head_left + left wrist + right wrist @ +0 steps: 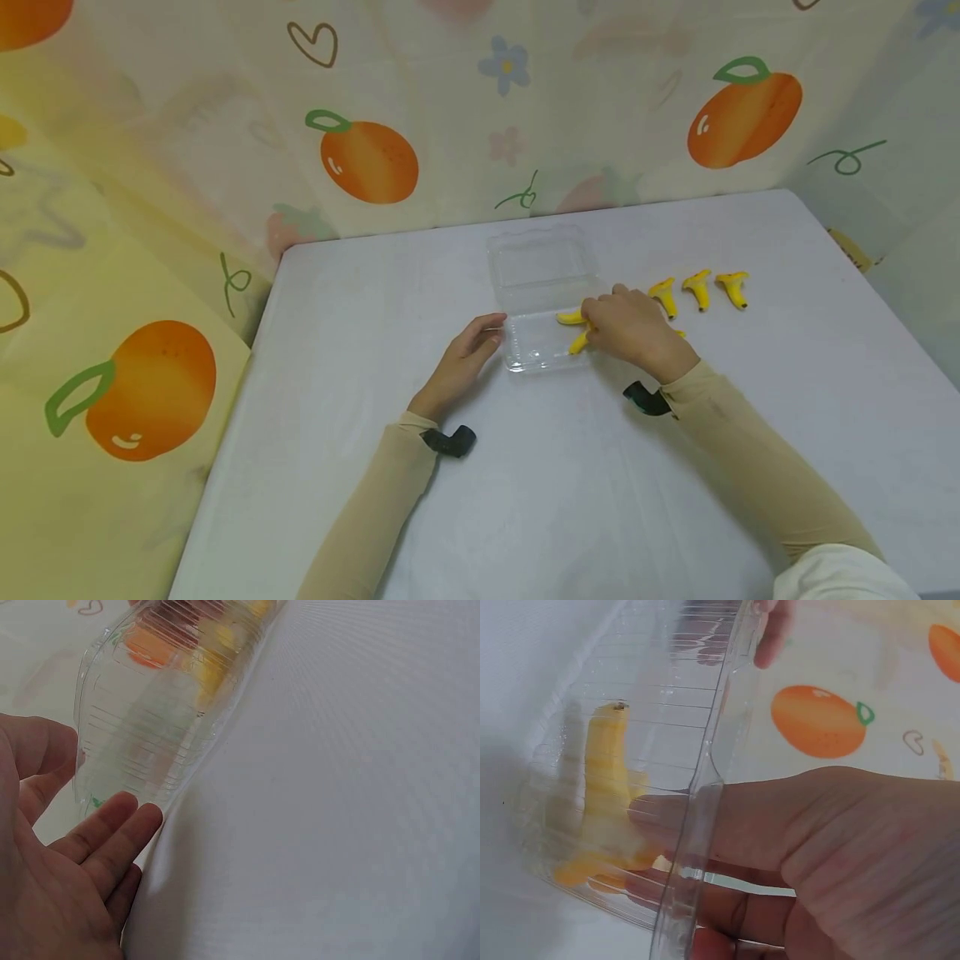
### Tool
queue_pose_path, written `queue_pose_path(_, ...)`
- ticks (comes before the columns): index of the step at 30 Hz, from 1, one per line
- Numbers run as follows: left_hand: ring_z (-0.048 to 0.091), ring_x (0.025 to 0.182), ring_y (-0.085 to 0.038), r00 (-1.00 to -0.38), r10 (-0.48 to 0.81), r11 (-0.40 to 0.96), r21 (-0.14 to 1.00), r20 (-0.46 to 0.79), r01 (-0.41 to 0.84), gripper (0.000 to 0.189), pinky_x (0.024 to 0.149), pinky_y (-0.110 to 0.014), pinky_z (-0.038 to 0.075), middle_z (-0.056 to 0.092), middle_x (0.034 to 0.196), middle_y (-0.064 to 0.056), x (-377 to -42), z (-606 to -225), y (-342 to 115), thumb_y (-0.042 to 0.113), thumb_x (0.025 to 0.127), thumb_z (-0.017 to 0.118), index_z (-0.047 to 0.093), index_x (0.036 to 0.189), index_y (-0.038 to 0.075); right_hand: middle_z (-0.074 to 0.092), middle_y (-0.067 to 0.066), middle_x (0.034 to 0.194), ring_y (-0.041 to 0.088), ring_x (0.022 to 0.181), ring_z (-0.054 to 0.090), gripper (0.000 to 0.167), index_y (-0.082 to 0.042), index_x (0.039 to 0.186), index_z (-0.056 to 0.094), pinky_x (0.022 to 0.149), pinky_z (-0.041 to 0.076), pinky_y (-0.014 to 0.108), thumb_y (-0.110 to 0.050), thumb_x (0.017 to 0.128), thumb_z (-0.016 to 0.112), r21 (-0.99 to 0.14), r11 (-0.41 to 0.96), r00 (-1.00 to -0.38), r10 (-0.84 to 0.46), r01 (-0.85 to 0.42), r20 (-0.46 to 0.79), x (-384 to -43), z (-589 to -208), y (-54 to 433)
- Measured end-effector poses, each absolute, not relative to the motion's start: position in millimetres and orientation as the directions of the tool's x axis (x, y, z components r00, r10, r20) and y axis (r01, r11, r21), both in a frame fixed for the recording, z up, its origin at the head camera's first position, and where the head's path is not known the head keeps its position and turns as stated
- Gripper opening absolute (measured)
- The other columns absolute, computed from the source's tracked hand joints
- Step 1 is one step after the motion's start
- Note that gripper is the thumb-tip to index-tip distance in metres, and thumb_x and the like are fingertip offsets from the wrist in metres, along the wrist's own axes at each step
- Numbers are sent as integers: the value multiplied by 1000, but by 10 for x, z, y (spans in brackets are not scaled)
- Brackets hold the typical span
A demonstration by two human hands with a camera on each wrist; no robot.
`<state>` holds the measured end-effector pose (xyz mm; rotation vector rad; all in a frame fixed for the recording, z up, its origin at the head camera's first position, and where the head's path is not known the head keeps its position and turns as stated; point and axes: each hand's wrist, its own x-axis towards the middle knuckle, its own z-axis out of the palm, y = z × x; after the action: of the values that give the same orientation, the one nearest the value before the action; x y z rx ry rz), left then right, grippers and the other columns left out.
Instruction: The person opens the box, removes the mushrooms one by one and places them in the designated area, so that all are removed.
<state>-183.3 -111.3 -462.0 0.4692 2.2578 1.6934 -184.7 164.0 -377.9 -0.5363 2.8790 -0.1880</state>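
Observation:
A clear plastic clamshell box (536, 354) lies open on the table, its lid (543, 258) folded back away from me. My right hand (637, 329) reaches into the right end of its base. Its thumb and fingers pinch a yellow banana-like piece (606, 772) with a flared end and a dark tip, seen through the wall in the right wrist view. Two yellow prongs (578, 342) show beside the fingers in the head view; the rest is hidden by the hand. My left hand (461, 362) stands at the box's left edge, fingers extended, fingertips right at the rim.
Three similar yellow pieces (697, 290) stand in a row right of the box. Another yellow bit (679, 333) peeks out behind the right wrist. A white cloth covers the table (525, 500); a fruit-printed curtain (450, 100) hangs behind it.

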Motion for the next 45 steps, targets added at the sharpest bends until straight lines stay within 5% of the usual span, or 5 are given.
queue_pose_path(7,49,142,-29,-914,407,251,962,0,112,43,122,-47,35,49,154,-11,-1865,-4731,-1128,18,107,48,45,149,12,75,10,114,26,89,54,32,-6,123,68,81,43,38,-13,92,68,-143,927,-916,-366,-346,-164,-1852,-3796,1637)
queue_pose_path(45,52,139,-28,-913,406,249,956,43,156,40,121,-46,38,53,150,-10,-1865,-4737,-1119,16,107,49,48,147,12,73,9,109,27,94,62,22,-6,114,73,72,54,36,-7,96,61,-262,872,-910,-406,-412,80,-1872,-3863,1651)
